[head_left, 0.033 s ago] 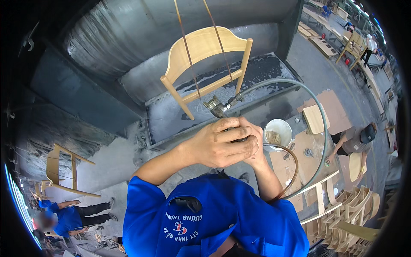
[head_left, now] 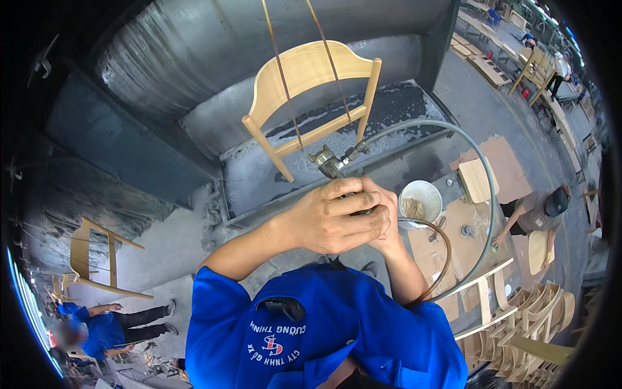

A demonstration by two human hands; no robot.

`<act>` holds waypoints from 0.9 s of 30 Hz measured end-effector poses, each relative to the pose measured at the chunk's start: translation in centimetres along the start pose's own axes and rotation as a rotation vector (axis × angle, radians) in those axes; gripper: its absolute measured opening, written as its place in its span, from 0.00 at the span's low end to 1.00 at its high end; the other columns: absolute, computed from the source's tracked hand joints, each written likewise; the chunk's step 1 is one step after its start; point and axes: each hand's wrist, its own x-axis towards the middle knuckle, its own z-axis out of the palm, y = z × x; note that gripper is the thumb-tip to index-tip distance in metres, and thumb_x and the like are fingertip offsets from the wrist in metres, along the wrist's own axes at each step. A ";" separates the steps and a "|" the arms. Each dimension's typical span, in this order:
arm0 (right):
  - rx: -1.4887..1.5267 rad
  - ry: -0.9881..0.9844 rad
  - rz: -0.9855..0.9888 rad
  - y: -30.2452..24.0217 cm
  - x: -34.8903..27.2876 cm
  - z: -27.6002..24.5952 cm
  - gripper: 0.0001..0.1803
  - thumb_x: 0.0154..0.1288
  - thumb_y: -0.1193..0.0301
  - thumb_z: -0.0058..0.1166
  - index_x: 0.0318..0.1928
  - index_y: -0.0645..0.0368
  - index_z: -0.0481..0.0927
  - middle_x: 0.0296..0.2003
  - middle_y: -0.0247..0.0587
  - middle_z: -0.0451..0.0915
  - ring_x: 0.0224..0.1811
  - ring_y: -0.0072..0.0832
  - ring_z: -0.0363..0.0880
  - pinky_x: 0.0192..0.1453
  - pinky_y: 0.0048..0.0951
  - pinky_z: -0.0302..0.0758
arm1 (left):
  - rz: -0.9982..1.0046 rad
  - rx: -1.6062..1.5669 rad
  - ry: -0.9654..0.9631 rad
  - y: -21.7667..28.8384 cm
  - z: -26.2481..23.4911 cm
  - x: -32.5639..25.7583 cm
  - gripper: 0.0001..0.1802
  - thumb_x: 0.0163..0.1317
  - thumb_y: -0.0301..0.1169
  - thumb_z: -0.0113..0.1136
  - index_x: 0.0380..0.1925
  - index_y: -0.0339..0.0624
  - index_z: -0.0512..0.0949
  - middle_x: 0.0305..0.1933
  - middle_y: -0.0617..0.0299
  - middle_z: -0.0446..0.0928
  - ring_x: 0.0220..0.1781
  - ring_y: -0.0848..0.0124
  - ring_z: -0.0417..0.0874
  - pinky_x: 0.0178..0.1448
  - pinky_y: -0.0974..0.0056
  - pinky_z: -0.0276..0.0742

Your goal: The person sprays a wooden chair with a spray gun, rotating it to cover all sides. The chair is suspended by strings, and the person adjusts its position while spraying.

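Observation:
In front of my chest, both hands are closed around a metal spray gun (head_left: 327,162), whose head points away from me. My left hand (head_left: 334,220) lies over the front, its fingers wrapped across the grip. Partly hidden behind it, my right hand (head_left: 383,214) holds the gun from the other side. A grey-green hose (head_left: 463,133) joins the gun's fitting and loops out to the right; a brown hose (head_left: 447,249) runs back along my right forearm. Beyond the gun, apart from it, a light wooden chair back frame (head_left: 304,68) hangs on two thin rods.
Grey metal booth walls (head_left: 259,39) stand behind the frame, above a wet-looking tray (head_left: 253,188). To the right are a white bucket (head_left: 421,194), cardboard sheets (head_left: 463,240) and stacked curved wooden parts (head_left: 518,330). One person (head_left: 541,214) works at right, another (head_left: 107,330) at left near a hanging frame (head_left: 97,259).

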 end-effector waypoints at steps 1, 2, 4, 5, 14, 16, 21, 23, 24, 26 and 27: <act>-0.002 0.004 -0.004 0.1 0.0 -0.1 0.22 0.52 0.67 0.67 0.47 0.65 0.80 0.33 0.50 0.83 0.34 0.44 0.86 0.38 0.35 0.79 | -0.001 0.001 0.000 -0.1 0.1 0.2 0.08 0.52 0.36 0.61 0.28 0.47 0.84 0.42 0.70 0.83 0.50 0.70 0.82 0.59 0.60 0.74; -0.004 0.008 -0.009 0.2 0.0 -0.2 0.23 0.52 0.67 0.67 0.47 0.65 0.80 0.33 0.50 0.83 0.34 0.44 0.86 0.38 0.35 0.79 | 0.000 0.002 0.001 -0.2 0.2 0.4 0.07 0.52 0.36 0.61 0.27 0.47 0.84 0.42 0.70 0.82 0.50 0.69 0.82 0.59 0.60 0.74; -0.015 0.009 -0.015 0.5 0.2 -0.4 0.23 0.52 0.67 0.67 0.47 0.66 0.80 0.33 0.50 0.83 0.34 0.44 0.86 0.38 0.35 0.79 | -0.005 -0.002 0.002 -0.5 0.4 0.6 0.08 0.52 0.36 0.60 0.27 0.47 0.84 0.41 0.70 0.82 0.50 0.69 0.82 0.59 0.60 0.74; -0.025 0.007 -0.015 0.7 0.4 -0.4 0.23 0.53 0.67 0.67 0.47 0.66 0.80 0.33 0.50 0.83 0.34 0.43 0.86 0.38 0.35 0.79 | -0.011 -0.008 0.002 -0.6 0.6 0.7 0.08 0.52 0.36 0.60 0.27 0.47 0.84 0.41 0.69 0.82 0.50 0.69 0.82 0.58 0.60 0.74; 0.034 0.101 -0.046 0.8 1.9 -0.7 0.24 0.56 0.68 0.65 0.54 0.63 0.81 0.42 0.50 0.85 0.37 0.40 0.88 0.41 0.36 0.82 | -0.022 0.014 -0.024 -1.8 1.2 1.0 0.10 0.52 0.35 0.60 0.32 0.47 0.86 0.45 0.70 0.83 0.55 0.69 0.81 0.64 0.59 0.74; 0.062 0.135 -0.049 0.8 2.0 -0.7 0.25 0.58 0.69 0.64 0.57 0.63 0.80 0.48 0.51 0.86 0.39 0.39 0.88 0.43 0.36 0.82 | -0.021 0.083 0.016 -1.7 1.4 0.6 0.10 0.56 0.36 0.62 0.37 0.51 0.87 0.48 0.72 0.83 0.58 0.69 0.81 0.67 0.58 0.73; 0.105 0.072 -0.140 2.5 2.3 -1.2 0.38 0.58 0.62 0.73 0.66 0.68 0.77 0.60 0.53 0.83 0.47 0.39 0.88 0.52 0.34 0.81 | -0.268 0.096 0.290 -0.7 2.6 -4.4 0.12 0.65 0.33 0.64 0.47 0.53 0.87 0.56 0.65 0.82 0.61 0.66 0.80 0.64 0.52 0.75; 0.152 0.079 -0.123 3.2 1.7 -1.2 0.44 0.55 0.52 0.73 0.65 0.70 0.77 0.61 0.53 0.83 0.51 0.40 0.88 0.56 0.33 0.80 | -0.539 0.096 0.376 -0.9 3.9 -8.2 0.12 0.66 0.32 0.63 0.49 0.50 0.86 0.56 0.59 0.81 0.59 0.64 0.80 0.61 0.53 0.76; 0.139 0.076 -0.098 3.5 1.3 -1.2 0.43 0.56 0.52 0.73 0.65 0.70 0.77 0.60 0.53 0.83 0.51 0.40 0.88 0.55 0.33 0.80 | -0.720 0.126 0.378 -1.3 4.8 -10.4 0.12 0.67 0.31 0.62 0.49 0.47 0.86 0.56 0.56 0.81 0.58 0.63 0.80 0.59 0.55 0.76; 0.130 0.058 -0.069 3.9 0.4 -1.6 0.43 0.57 0.52 0.72 0.65 0.70 0.77 0.60 0.53 0.83 0.50 0.39 0.88 0.54 0.33 0.80 | -1.034 0.090 0.525 -2.0 6.6 -15.2 0.11 0.69 0.32 0.63 0.48 0.44 0.85 0.54 0.58 0.81 0.56 0.64 0.81 0.58 0.57 0.76; 0.126 0.048 -0.055 4.0 0.0 -1.9 0.43 0.57 0.51 0.72 0.65 0.70 0.77 0.61 0.53 0.83 0.49 0.39 0.88 0.53 0.32 0.81 | -1.206 0.070 0.595 -2.4 7.3 -17.6 0.11 0.70 0.32 0.63 0.47 0.42 0.85 0.53 0.59 0.82 0.56 0.64 0.81 0.58 0.58 0.76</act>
